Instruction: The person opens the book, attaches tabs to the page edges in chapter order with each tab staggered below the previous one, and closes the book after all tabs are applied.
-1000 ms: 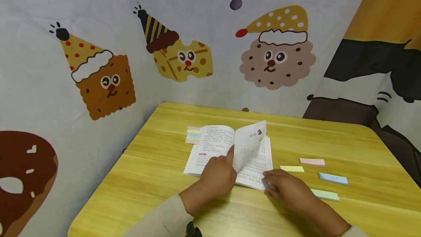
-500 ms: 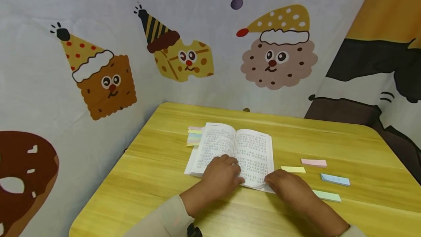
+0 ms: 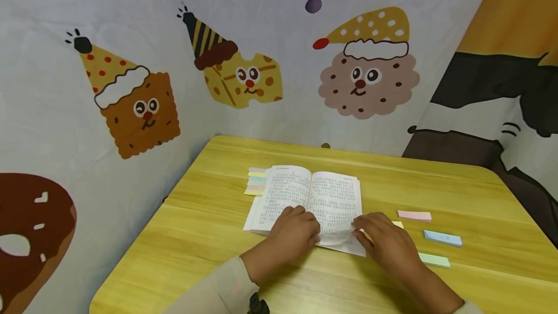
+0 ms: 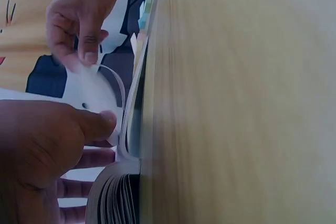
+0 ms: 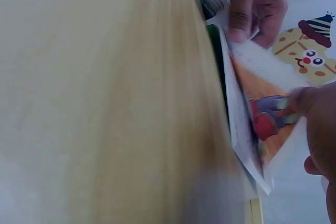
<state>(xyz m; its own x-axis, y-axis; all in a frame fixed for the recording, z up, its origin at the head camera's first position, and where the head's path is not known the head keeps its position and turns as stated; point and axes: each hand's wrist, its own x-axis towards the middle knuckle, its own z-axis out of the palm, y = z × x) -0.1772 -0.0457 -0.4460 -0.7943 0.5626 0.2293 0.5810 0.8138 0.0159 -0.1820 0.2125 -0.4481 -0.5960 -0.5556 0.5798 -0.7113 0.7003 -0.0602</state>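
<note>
An open book (image 3: 289,185) with printed pages lies on the wooden table, several coloured sticky tabs (image 3: 256,181) poking out from its left edge. My left hand (image 3: 293,231) rests on the lower middle of the book, thumb at the bottom edge near the spine. With thumb and fingers, my right hand (image 3: 385,241) pinches the lower right corner of a page (image 3: 337,234) and lifts it into a curve. In the right wrist view, a coloured picture (image 5: 270,114) shows on the lifted page's underside. The left wrist view shows the thick left stack of pages (image 4: 118,200) edge-on.
Right of the book lie a pink sticky-note pad (image 3: 414,215), a blue pad (image 3: 442,238), a green pad (image 3: 435,260) and a yellow pad (image 3: 398,225), the last mostly behind my right hand. A cartoon-printed cloth (image 3: 296,125) hangs behind the table (image 3: 209,275).
The page with the small red figure has been turned over to the left. My left hand's pointing finger has drawn back onto the book. My right hand has raised another page's corner.
</note>
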